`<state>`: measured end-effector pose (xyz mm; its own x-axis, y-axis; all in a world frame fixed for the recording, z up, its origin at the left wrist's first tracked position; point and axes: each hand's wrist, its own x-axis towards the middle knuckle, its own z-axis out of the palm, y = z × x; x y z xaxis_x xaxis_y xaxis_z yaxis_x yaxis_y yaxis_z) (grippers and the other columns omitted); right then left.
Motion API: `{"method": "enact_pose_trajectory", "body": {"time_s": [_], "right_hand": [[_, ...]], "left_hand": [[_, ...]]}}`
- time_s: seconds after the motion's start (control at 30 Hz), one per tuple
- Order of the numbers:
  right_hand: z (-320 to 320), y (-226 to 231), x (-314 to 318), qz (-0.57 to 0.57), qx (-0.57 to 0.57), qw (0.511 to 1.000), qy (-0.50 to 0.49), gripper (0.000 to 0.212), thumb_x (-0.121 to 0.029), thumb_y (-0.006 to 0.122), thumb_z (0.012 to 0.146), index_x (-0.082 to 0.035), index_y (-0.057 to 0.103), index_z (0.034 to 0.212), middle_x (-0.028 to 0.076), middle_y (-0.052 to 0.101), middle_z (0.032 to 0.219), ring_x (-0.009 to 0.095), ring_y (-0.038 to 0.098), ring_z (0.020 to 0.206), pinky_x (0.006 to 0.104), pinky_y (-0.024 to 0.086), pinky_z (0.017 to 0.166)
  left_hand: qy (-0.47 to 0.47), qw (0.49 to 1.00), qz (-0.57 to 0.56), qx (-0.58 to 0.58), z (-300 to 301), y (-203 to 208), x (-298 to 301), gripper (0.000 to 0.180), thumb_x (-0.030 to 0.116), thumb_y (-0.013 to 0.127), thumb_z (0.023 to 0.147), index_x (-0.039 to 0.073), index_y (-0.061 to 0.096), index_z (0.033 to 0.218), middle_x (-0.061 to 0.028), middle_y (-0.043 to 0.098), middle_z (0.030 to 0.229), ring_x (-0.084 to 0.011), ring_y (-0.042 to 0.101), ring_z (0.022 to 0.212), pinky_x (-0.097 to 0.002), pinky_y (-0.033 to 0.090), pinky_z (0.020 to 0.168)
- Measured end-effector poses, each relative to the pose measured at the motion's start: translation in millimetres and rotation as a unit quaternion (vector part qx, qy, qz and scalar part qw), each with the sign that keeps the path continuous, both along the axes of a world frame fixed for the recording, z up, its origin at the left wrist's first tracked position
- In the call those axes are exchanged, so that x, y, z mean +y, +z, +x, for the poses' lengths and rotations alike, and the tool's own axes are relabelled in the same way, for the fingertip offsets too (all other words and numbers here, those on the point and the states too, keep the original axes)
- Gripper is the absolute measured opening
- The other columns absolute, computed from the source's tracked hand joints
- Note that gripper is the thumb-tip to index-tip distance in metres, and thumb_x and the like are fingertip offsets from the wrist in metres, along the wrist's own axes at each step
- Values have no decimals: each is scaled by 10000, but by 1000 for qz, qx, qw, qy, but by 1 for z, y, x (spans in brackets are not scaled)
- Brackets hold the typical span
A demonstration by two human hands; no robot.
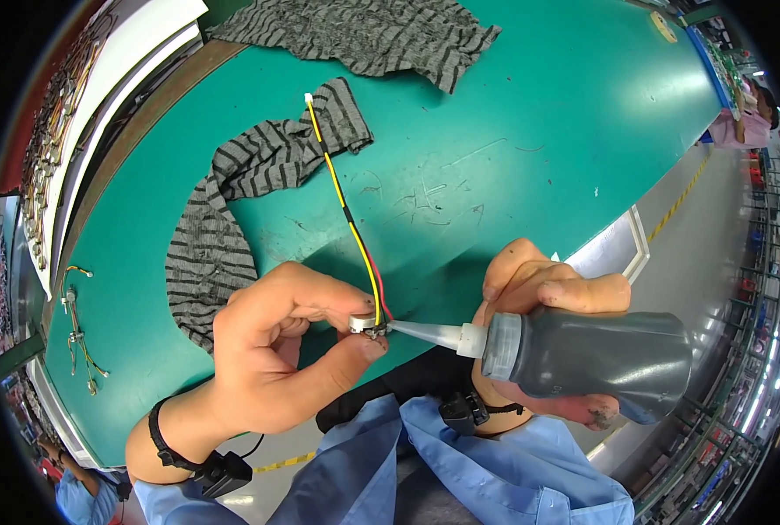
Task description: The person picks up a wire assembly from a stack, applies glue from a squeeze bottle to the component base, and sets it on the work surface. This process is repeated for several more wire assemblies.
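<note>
The left hand (272, 346) pinches a small round silver metal part (365, 324) between thumb and fingers, above the near edge of the green surface (530, 131). The right hand (552, 302) grips a dark grey squeeze bottle (596, 354), its clear nozzle tip touching the part. Yellow and red wires (346, 214) rise from the part over a striped grey cloth (232, 201). Beyond lies a grey factory floor.

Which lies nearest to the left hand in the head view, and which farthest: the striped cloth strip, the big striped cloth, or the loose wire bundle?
From the left hand:
1. Striped cloth strip, just beyond the knuckles.
2. Loose wire bundle, far left on the green table.
3. Big striped cloth, at the table's far edge.
</note>
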<state>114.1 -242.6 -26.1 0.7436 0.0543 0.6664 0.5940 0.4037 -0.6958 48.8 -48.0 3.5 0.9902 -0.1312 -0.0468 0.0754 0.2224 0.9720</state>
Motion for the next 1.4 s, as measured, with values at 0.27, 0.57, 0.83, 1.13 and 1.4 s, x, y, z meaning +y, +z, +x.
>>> {"method": "enact_pose_trajectory", "body": {"time_s": [0.27,0.57,0.83,1.13,1.4], "right_hand": [[2,0,-4,14,6,1000,17,748,-710,459,814,20,459,975,114,499,593,189,458,429,320,379,496],[0,2,-2,26,11,1000,-1,761,-717,489,795,27,465,949,105,488,596,177,450,465,332,381,500],[1,1,-1,38,10,999,4,759,-696,510,796,50,468,932,121,488,601,187,444,473,340,380,497],[-1,4,-9,37,43,998,15,722,-669,527,791,37,477,935,119,492,583,203,468,465,347,386,504],[-1,2,-6,79,11,996,49,700,-526,688,770,68,440,1045,94,504,593,201,473,501,372,415,530]], "left_hand": [[1,1000,-4,10,0,0,-2,292,-172,622,760,-54,539,1014,-120,628,919,-143,637,828,-276,518,768],[0,1000,-15,5,0,1,-2,276,-176,602,770,-63,528,1011,-135,626,911,-159,641,833,-285,525,772],[-5,1000,-11,4,0,1,0,265,-166,593,783,-70,517,1018,-150,627,912,-171,644,822,-293,528,761],[-20,999,-28,-16,2,-1,0,257,-161,584,792,-62,513,1019,-156,625,909,-180,645,801,-307,537,736],[-27,999,-14,-13,2,0,-1,275,-170,588,783,-63,517,1026,-149,619,918,-178,639,810,-302,535,738]]}}
